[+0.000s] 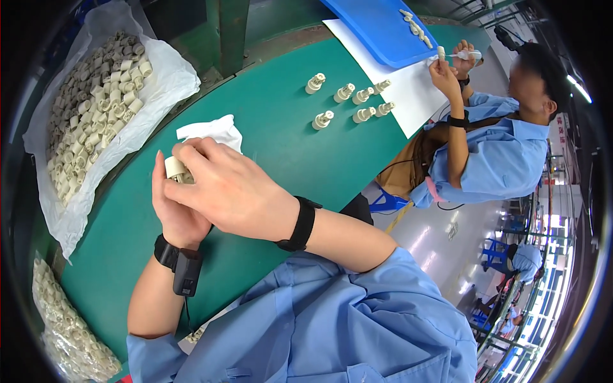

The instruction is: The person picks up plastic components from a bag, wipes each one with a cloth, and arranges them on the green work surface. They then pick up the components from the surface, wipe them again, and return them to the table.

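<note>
My two hands meet over the green table. Between them is a cream cylindrical plastic fitting (174,167), its smooth end showing and the rest largely covered by fingers. My left hand (174,214) cups it from beneath and the side, the thumb or a finger pointing up along it. From above, my right hand (233,188) closes its fingers over the same piece. A crumpled white cloth or paper (220,131) lies just beyond my fingers. Farther right stand several assembled cream fittings (323,120) with narrower tops, apart from my hands.
At left, an open white bag (163,80) holds many loose cream caps; a clear bag of similar parts (67,325) lies nearer me. Beyond, a blue tray (377,32) rests on white paper (418,105). To the right, a co-worker (491,150) handles a small part and a clear bottle.
</note>
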### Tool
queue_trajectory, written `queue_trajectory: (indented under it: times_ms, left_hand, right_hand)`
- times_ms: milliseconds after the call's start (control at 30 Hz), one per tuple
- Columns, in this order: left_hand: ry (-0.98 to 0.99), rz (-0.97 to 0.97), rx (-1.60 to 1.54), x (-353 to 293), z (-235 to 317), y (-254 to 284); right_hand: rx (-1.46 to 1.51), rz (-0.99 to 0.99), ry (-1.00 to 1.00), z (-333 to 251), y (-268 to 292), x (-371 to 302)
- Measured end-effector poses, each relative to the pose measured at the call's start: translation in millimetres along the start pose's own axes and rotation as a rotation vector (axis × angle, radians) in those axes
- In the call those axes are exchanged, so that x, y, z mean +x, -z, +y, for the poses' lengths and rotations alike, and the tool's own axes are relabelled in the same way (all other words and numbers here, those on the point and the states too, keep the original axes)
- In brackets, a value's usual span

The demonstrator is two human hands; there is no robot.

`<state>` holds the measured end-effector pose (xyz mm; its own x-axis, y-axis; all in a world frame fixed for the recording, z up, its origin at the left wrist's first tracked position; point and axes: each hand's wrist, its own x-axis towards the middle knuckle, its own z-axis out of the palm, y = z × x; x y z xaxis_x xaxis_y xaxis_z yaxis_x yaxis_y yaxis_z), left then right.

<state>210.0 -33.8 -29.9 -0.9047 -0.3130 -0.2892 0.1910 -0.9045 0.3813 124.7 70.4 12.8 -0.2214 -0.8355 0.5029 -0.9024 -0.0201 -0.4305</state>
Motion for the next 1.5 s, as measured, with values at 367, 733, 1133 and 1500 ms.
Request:
queue_trajectory:
  times_ms: [367, 733, 1133, 1500]
  left_hand:
    - [0.045, 0.224, 0.088, 0, -6, -21]
    - [0.152, -0.203, -0.013, 3, 6, 11]
    - [0.130, -0.191, 0.054, 4, 4, 9]
    - [0.156, -0.226, 0.022, 0, 4, 4]
  right_hand:
    - [0.183, -0.020, -0.022, 1, 18, -7]
    - [0.506, 0.051, -0.218, 12, 11, -7]
    - [0.636, 0.076, -0.266, 23, 11, -12]
    - [0.703, -0.002, -0.123, 21, 32, -17]
